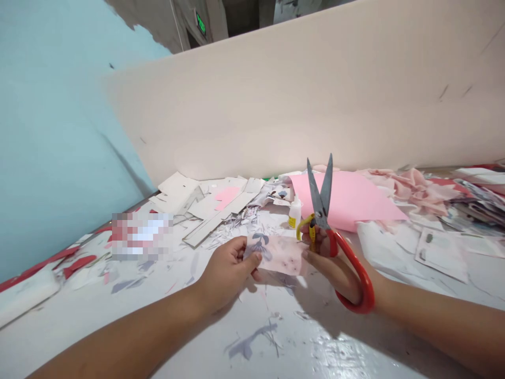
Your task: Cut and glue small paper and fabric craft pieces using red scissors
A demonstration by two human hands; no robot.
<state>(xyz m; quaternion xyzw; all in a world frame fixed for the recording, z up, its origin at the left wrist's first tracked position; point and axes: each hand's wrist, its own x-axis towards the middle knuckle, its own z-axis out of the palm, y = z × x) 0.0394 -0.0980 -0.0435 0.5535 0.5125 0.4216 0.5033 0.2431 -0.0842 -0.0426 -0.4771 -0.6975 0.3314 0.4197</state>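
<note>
One thin, pale pink patterned piece (276, 258), printed with a grey-blue flower at its left end and small dark marks at its right, is stretched between your two hands, in front of you and just above the table (177, 342). Your left hand (226, 271) pinches its left end, thumb on top and fingers curled beneath. Your right hand (329, 268) has its thumb and fingertips at the right end and also holds a pair of scissors (320, 217), the large red handle looped around the base of your thumb. The scissors' blades stand parted, tips pointing up and away from the patterned piece. A yellow curved part (303, 227) shows by your right fingers; you cannot tell whether it belongs to the scissors. Just beyond your hands stands a small white bottle (294, 211) with a yellow label, beside a large pink sheet (351, 197). Farther right lie crumpled pale pink material (420, 188) and a white sheet (444, 258) with dark prints. To the left are pale boards (216, 221), loose shreds (239, 226), red scraps (79, 266) and a bright object (144, 237) blurred into squares. Grey-blue scraps (248, 345) lie nearer you. A beige panel (295, 105) rises behind, meeting a light blue wall (59, 105).
</note>
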